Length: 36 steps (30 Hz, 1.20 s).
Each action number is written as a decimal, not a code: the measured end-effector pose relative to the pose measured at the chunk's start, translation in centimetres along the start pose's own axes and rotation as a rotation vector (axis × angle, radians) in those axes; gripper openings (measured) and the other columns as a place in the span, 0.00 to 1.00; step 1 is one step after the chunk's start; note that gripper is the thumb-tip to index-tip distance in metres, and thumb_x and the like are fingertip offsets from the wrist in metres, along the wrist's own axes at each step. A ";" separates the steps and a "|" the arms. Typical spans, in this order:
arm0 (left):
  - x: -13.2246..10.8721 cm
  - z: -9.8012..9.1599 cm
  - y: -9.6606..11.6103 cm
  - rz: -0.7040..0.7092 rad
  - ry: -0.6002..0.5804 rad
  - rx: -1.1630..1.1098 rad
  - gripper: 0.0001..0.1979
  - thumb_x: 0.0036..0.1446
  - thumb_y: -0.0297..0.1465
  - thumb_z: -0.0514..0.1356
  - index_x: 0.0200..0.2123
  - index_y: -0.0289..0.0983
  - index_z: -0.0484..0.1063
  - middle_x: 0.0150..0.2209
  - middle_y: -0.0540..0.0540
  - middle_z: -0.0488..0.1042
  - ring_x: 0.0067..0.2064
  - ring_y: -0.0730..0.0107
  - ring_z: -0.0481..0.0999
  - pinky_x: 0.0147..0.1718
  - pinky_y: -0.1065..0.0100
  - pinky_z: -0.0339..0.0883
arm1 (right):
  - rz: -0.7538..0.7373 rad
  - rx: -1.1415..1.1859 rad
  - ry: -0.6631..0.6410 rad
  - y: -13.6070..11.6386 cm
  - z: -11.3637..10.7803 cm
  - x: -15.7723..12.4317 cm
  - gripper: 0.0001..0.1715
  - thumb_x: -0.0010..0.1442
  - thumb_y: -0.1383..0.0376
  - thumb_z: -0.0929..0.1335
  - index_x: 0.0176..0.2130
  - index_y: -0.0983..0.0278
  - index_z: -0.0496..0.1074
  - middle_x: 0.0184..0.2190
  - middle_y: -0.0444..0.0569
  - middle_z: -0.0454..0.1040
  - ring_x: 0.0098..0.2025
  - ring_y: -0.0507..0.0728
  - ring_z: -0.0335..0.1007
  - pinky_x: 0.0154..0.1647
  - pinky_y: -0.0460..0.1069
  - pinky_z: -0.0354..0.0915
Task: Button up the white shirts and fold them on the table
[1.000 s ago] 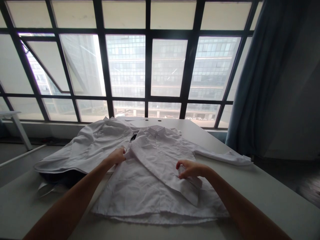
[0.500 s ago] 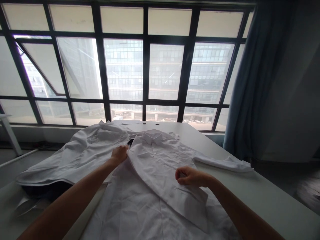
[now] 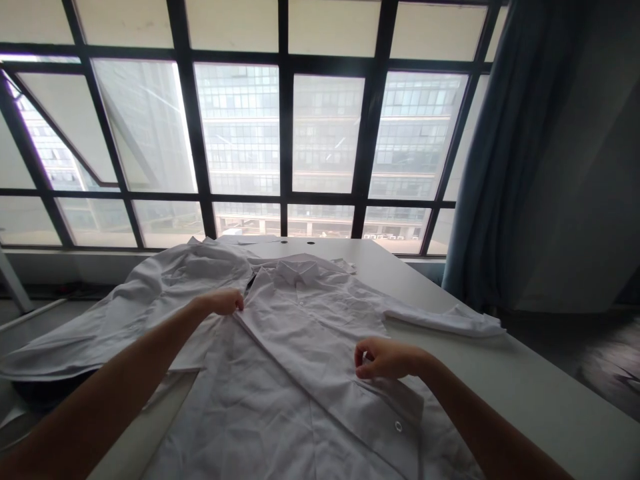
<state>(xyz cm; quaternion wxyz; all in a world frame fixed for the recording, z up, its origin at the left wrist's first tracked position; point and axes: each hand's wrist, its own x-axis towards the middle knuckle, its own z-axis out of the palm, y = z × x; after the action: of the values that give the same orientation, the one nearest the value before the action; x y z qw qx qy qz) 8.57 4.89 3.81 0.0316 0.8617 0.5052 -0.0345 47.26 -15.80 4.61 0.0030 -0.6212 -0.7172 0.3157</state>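
A white button-up shirt (image 3: pixel 300 347) lies flat on a pale table (image 3: pixel 525 380), collar (image 3: pixel 295 270) toward the window. One sleeve (image 3: pixel 350 393) is folded diagonally across its front. My left hand (image 3: pixel 223 302) pinches the fabric at the upper end of that fold, near the shoulder. My right hand (image 3: pixel 383 358) is closed on the folded sleeve lower down, close to its cuff. The other sleeve (image 3: pixel 440 319) stretches out to the right across the table.
A second white garment (image 3: pixel 150 293) is spread over the table's left side, over something dark (image 3: pixel 45 393). A large black-framed window (image 3: pixel 285 133) fills the back. A blue-grey curtain (image 3: pixel 500 167) hangs at the right.
The view has closed in on the shirt. My left hand shifted slightly left with the fold's upper end; my right hand stayed on the sleeve, which now lies flatter.
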 end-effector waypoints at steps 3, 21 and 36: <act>3.4 -1.6 0.7 -0.069 0.043 0.010 0.12 0.52 0.26 0.59 0.38 0.36 0.80 0.39 0.41 0.79 0.40 0.57 0.77 0.43 0.61 0.69 | -0.019 -0.028 0.041 -0.1 0.1 0.2 0.17 0.55 0.59 0.69 0.42 0.65 0.77 0.37 0.51 0.76 0.34 0.55 0.69 0.30 0.46 0.62; 14.3 -3.0 -1.1 -0.230 0.135 0.090 0.13 0.56 0.36 0.61 0.39 0.35 0.78 0.45 0.35 0.78 0.47 0.49 0.76 0.46 0.58 0.68 | 0.033 -0.015 0.060 0.2 0.3 0.1 0.15 0.47 0.63 0.69 0.38 0.60 0.76 0.35 0.46 0.73 0.34 0.55 0.67 0.29 0.46 0.56; 12.8 0.2 -1.0 -0.390 0.234 -0.171 0.15 0.56 0.36 0.61 0.39 0.30 0.78 0.37 0.33 0.80 0.37 0.56 0.80 0.33 0.66 0.70 | -0.297 -0.051 0.441 -2.0 1.9 0.4 0.26 0.58 0.57 0.68 0.55 0.61 0.70 0.58 0.54 0.68 0.58 0.65 0.64 0.59 0.56 0.59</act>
<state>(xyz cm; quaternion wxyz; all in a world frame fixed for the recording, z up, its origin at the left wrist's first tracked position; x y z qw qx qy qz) 13.96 16.46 2.40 0.0387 0.7401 0.6634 0.1029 44.67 -16.37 3.91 0.1897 -0.5628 -0.7902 0.1508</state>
